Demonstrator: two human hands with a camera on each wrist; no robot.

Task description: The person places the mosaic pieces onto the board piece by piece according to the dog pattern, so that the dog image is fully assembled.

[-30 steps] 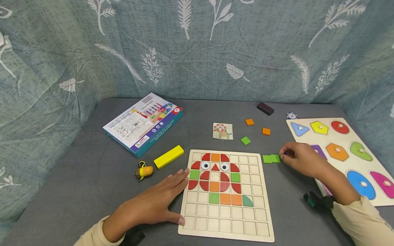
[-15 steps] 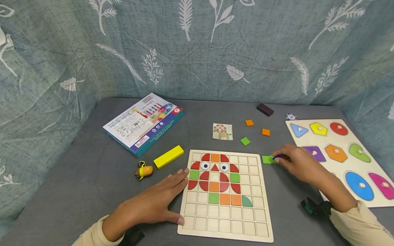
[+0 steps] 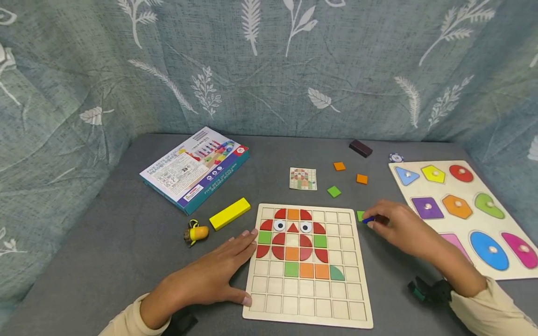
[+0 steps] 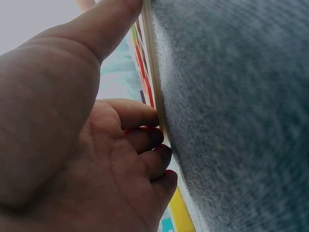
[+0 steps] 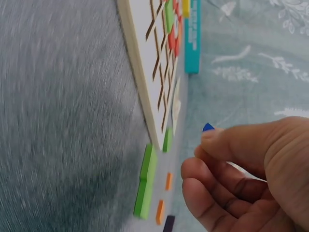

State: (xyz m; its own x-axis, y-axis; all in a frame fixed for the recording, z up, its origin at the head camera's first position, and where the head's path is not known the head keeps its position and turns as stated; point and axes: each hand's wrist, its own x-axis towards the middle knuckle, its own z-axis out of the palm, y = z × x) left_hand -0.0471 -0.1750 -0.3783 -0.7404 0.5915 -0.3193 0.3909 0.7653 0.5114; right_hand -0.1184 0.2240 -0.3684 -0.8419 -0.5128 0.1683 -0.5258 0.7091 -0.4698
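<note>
A wooden grid board (image 3: 269,298) lies in front of me, with red, orange and green tiles forming a face pattern in its upper rows. My left hand (image 3: 229,270) rests flat on the grey table, its fingertips (image 4: 157,135) and thumb against the board's left edge (image 4: 153,72). My right hand (image 3: 371,221) hovers just off the board's upper right corner and pinches a small blue piece (image 3: 368,220) (image 5: 207,127). Two green square tiles (image 5: 145,181) lie under it on the table; in the head view one green tile (image 3: 360,215) shows beside the fingers.
A boxed game (image 3: 195,168), a yellow block (image 3: 230,213) and a small toy figure (image 3: 195,232) sit left of the board. Behind it are a pattern card (image 3: 303,178), a green tile (image 3: 334,191), orange tiles (image 3: 362,178) and a dark block (image 3: 360,148). A shape puzzle (image 3: 462,224) lies right.
My right hand has moved left towards the board's corner with the blue piece, now covering most of the green tiles. The left hand has stayed put.
</note>
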